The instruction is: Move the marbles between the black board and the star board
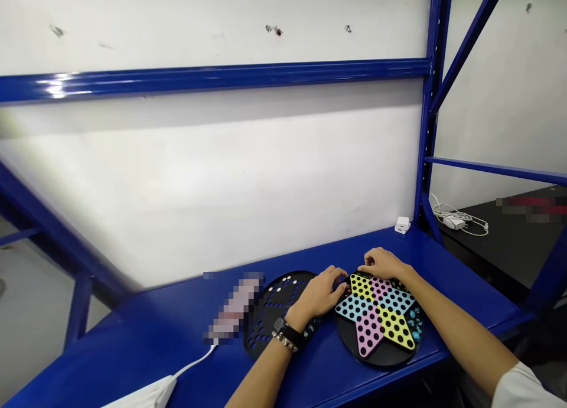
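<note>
A round black board (384,353) with a coloured star of yellow, pink and light-blue points full of holes lies on the blue shelf (336,372). Marbles lie along its right rim (414,325). My right hand (383,263) rests at the board's far edge, fingers curled down onto it. My left hand (321,291) sits at the board's left edge, fingers bent toward the star's top-left point. A watch and a bead bracelet are on that wrist (287,332). Whether either hand pinches a marble is hidden. A second round black board (272,304) with holes lies under my left forearm.
A white charger block (402,225) stands at the shelf's back right by the blue upright. A white cable (195,362) runs to a white object at the front left. A blurred-out item lies left of the boards. A black table with a white adapter (454,222) is at the right.
</note>
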A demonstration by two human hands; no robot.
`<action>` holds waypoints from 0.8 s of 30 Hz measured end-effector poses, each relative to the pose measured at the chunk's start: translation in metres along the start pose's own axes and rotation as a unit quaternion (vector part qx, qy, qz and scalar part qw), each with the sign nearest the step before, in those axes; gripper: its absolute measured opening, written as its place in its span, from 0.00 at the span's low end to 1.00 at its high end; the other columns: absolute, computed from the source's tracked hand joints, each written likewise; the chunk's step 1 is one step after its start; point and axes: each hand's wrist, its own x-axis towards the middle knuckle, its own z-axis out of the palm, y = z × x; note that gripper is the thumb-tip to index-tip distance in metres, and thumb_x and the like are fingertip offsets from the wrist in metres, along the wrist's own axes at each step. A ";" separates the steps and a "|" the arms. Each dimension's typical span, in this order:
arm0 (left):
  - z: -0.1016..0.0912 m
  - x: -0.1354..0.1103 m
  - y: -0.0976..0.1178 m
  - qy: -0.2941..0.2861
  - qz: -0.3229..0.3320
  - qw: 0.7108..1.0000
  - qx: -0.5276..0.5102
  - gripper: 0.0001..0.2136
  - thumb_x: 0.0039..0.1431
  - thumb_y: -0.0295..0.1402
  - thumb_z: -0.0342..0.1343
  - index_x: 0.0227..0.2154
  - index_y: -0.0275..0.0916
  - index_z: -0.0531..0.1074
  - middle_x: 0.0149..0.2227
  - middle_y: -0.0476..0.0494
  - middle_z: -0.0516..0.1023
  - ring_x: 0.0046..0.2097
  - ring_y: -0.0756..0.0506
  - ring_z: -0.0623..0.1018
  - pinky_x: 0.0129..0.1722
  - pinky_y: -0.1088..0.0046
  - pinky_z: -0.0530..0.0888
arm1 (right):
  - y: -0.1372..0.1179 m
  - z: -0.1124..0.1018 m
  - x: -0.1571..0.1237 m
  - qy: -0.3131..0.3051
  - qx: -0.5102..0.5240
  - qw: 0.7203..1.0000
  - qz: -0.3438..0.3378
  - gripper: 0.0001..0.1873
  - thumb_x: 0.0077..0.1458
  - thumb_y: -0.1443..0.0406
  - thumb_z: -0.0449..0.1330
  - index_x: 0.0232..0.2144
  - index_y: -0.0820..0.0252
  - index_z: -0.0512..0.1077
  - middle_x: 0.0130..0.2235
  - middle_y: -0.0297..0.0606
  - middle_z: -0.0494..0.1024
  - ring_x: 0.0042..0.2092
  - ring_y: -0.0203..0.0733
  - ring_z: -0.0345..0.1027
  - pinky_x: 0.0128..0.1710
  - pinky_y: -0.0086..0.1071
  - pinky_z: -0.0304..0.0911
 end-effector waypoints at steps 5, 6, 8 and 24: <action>0.005 0.000 0.011 -0.014 -0.003 0.997 0.075 0.14 0.68 0.41 0.41 0.45 0.45 0.70 0.45 0.44 0.73 0.39 0.44 0.77 0.41 0.68 0.72 | 0.008 -0.002 0.002 0.019 0.023 1.000 0.009 0.28 0.60 0.43 0.52 0.22 0.58 0.67 0.25 0.35 0.74 0.28 0.37 0.63 0.29 0.31 0.53; 0.006 0.000 0.013 -0.016 -0.006 0.996 0.091 0.14 0.68 0.41 0.41 0.45 0.44 0.70 0.46 0.44 0.72 0.39 0.44 0.77 0.40 0.68 0.72 | 0.008 -0.002 0.003 0.019 0.024 0.999 0.008 0.28 0.59 0.43 0.52 0.21 0.59 0.66 0.25 0.35 0.73 0.27 0.37 0.62 0.29 0.30 0.53; 0.009 0.000 0.017 -0.019 -0.011 0.993 0.117 0.14 0.69 0.42 0.40 0.45 0.43 0.68 0.45 0.43 0.72 0.38 0.43 0.77 0.38 0.67 0.72 | 0.009 -0.001 0.003 0.012 0.026 1.000 0.003 0.27 0.59 0.44 0.54 0.21 0.59 0.66 0.24 0.34 0.72 0.27 0.36 0.62 0.29 0.30 0.52; 0.014 0.002 0.028 -0.063 -0.011 0.981 0.183 0.22 0.71 0.39 0.33 0.37 0.39 0.74 0.37 0.38 0.80 0.37 0.40 0.80 0.37 0.66 0.72 | 0.007 0.002 0.002 -0.017 0.036 0.999 -0.021 0.24 0.60 0.48 0.54 0.21 0.59 0.65 0.24 0.34 0.73 0.27 0.36 0.64 0.28 0.30 0.53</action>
